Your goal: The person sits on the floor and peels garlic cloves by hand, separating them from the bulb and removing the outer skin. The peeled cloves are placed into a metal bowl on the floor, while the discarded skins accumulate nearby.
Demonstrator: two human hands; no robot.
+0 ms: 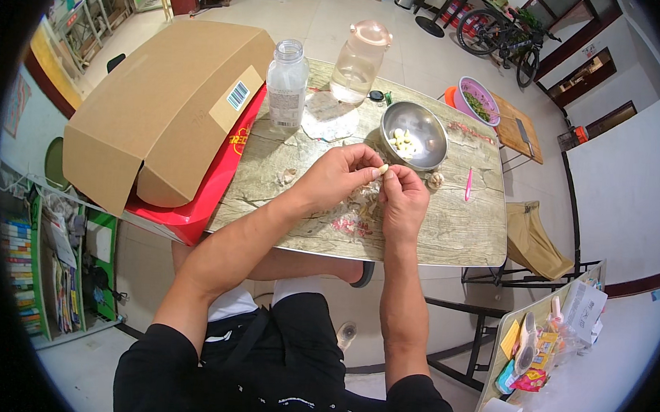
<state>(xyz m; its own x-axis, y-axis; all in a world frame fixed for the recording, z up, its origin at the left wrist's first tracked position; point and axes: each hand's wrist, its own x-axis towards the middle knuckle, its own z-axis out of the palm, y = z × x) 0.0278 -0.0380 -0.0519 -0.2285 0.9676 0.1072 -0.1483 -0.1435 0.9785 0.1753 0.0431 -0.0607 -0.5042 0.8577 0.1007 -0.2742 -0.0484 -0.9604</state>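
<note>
Both hands meet over the middle of the table [461, 241]. Left hand [339, 173] and right hand [402, 198] pinch one garlic clove [382, 168] between them; the fingers [370, 163] of the left are pressed together on its left side, and the right thumb and forefinger are closed on its right side. The clove is pale, held just above the table top, not touching it.

Just beyond the fingers, up and to the right, sits a steel bowl [429, 126] with several peeled cloves [400, 140] in its bottom. Directly under the hands lies a scatter of garlic skins [359, 207] on the table. Just right of the right hand is an unpeeled garlic piece [436, 180], and further right a pink knife [469, 184] lies flat, well apart from the fingers.

Left of the fingers and further away stands a clear plastic bottle [287, 82] with a label, upright. Beyond it, a clear jug with a pink lid [361, 56], also upright. Far left of the left hand, a large cardboard box [165, 103] rests tilted on a red box [213, 179] at the table edge.

Past the bowl, off the table, a pink basin [476, 98] holding something green sits on a small wooden stool. Both forearms come in from the lower edge; the person wears black.
</note>
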